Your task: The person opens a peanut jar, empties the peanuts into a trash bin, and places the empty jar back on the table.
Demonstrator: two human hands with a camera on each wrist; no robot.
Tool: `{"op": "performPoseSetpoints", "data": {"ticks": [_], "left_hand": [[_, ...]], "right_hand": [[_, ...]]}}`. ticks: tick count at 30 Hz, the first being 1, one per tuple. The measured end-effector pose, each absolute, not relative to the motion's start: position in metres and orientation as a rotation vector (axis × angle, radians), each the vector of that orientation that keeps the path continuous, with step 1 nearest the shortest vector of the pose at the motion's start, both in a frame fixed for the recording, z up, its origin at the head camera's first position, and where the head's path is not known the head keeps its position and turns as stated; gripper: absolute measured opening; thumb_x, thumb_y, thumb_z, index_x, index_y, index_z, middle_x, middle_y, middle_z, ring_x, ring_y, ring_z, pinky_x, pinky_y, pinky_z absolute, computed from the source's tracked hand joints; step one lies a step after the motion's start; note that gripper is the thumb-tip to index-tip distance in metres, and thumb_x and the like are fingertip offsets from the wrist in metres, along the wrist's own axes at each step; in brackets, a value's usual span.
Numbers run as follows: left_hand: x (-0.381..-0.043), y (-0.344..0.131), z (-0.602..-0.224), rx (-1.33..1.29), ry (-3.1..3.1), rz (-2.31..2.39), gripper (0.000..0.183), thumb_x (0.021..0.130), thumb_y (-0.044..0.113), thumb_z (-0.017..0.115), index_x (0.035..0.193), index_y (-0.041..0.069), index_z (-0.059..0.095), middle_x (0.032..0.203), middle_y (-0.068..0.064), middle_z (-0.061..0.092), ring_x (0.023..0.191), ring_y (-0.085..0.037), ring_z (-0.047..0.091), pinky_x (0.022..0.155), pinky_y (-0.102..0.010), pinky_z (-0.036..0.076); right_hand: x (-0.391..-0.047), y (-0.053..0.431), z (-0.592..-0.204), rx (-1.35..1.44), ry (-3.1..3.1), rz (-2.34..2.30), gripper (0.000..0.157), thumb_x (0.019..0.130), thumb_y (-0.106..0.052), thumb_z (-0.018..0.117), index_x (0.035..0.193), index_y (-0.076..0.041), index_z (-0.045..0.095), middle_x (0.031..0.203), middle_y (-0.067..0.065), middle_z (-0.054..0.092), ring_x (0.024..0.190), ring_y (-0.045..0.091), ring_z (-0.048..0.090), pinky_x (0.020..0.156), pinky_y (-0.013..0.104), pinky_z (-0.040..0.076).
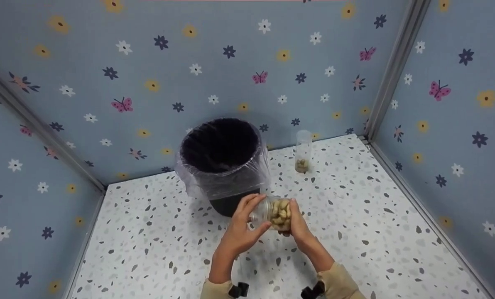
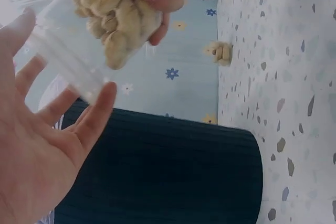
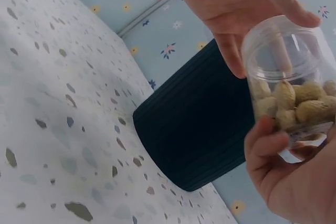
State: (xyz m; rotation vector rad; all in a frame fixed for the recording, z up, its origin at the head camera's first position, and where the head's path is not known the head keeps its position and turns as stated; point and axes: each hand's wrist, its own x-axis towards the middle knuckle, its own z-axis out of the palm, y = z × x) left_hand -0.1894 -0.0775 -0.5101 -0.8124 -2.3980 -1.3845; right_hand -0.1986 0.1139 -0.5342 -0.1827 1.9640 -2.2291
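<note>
A clear plastic jar (image 1: 280,214) of unshelled peanuts lies tilted on its side between both hands, above the floor. My right hand (image 1: 302,227) grips its peanut-filled end; in the right wrist view, the fingers of that hand (image 3: 296,174) curl round the lower part. My left hand (image 1: 241,230) spans the clear, ringed end, thumb on the near side and fingers over the far side. Seen from the left wrist, the left hand (image 2: 47,135) has its fingertips around that end. Peanuts (image 2: 118,17) show through the jar wall.
Just beyond the hands stands a dark bin (image 1: 235,201) lined with a translucent bag (image 1: 231,180). To its right, a tall clear container (image 1: 304,145) holds some peanuts at the bottom. Flower-patterned walls (image 1: 214,83) enclose the speckled floor (image 1: 148,241).
</note>
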Motion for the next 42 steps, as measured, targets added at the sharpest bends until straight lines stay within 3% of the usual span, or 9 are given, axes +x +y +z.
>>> {"op": "performPoseSetpoints", "data": {"ticks": [8,13,20,26,30,33,38,42], "left_hand": [[-0.193,-0.073,-0.507,-0.796,-2.327,-1.291,0.064,0.087,0.023,0.074,0.144,0.029,0.046,0.137,-0.001,0.04,0.124,-0.02,0.045,0.094,-0.049,0.045],[-0.191,-0.069,-0.506,-0.747,-2.333,-1.254,0.061,0.09,0.029,0.071,0.145,0.033,0.044,0.137,-0.002,0.04,0.124,-0.022,0.044,0.092,-0.052,0.045],[-0.19,-0.062,-0.515,-0.652,-2.251,-1.079,0.053,0.094,0.062,0.048,0.137,0.031,0.052,0.127,-0.004,0.046,0.11,-0.019,0.05,0.083,-0.044,0.049],[-0.191,-0.058,-0.519,-0.596,-2.184,-1.08,0.049,0.093,0.06,0.051,0.13,0.028,0.058,0.122,-0.005,0.047,0.102,-0.018,0.052,0.076,-0.041,0.05],[-0.19,-0.056,-0.52,-0.513,-2.166,-1.234,0.05,0.094,0.064,0.045,0.13,0.03,0.057,0.112,-0.001,0.048,0.085,-0.014,0.053,0.064,-0.033,0.049],[-0.186,-0.055,-0.515,-0.419,-2.2,-1.278,0.059,0.092,0.07,0.037,0.128,0.027,0.057,0.103,0.001,0.047,0.071,-0.013,0.051,0.054,-0.027,0.043],[-0.18,-0.062,-0.499,-0.317,-2.409,-1.161,0.061,0.093,0.07,0.038,0.137,0.03,0.052,0.103,0.0,0.05,0.061,-0.013,0.046,0.05,-0.028,0.039],[-0.175,-0.073,-0.498,-0.289,-2.571,-1.101,0.066,0.093,0.064,0.047,0.15,0.032,0.037,0.113,-0.004,0.057,0.064,-0.015,0.052,0.055,-0.032,0.044]], "right_hand": [[-0.196,0.103,-0.53,-0.128,2.082,-2.295,0.068,0.102,-0.054,0.004,0.078,-0.014,0.052,0.059,-0.001,0.049,0.048,0.012,0.044,0.044,0.025,0.036],[-0.194,0.098,-0.526,-0.095,2.07,-2.384,0.064,0.102,-0.054,0.006,0.098,-0.01,0.052,0.065,0.001,0.052,0.05,0.012,0.045,0.044,0.025,0.038],[-0.188,0.089,-0.532,-0.261,2.048,-2.553,0.06,0.106,-0.038,0.006,0.128,0.003,0.044,0.072,0.002,0.051,0.048,0.008,0.04,0.04,0.022,0.032],[-0.189,0.085,-0.537,-0.352,1.995,-2.669,0.057,0.107,-0.033,0.009,0.129,0.009,0.04,0.088,0.01,0.055,0.064,0.011,0.054,0.049,0.024,0.047],[-0.181,0.083,-0.52,-0.541,2.298,-2.603,0.042,0.103,-0.014,0.018,0.125,0.01,0.044,0.092,0.015,0.056,0.068,0.014,0.056,0.053,0.028,0.05],[-0.177,0.082,-0.508,-0.692,2.493,-2.529,0.04,0.096,-0.004,0.02,0.123,0.011,0.044,0.099,0.022,0.057,0.076,0.017,0.057,0.061,0.029,0.051],[-0.182,0.082,-0.512,-0.74,2.352,-2.539,0.044,0.098,-0.008,0.012,0.126,0.016,0.037,0.113,0.031,0.05,0.093,0.022,0.057,0.076,0.029,0.05],[-0.182,0.083,-0.518,-0.675,2.349,-2.519,0.045,0.099,-0.008,0.012,0.127,0.017,0.037,0.117,0.031,0.049,0.099,0.027,0.053,0.082,0.03,0.048]]}}
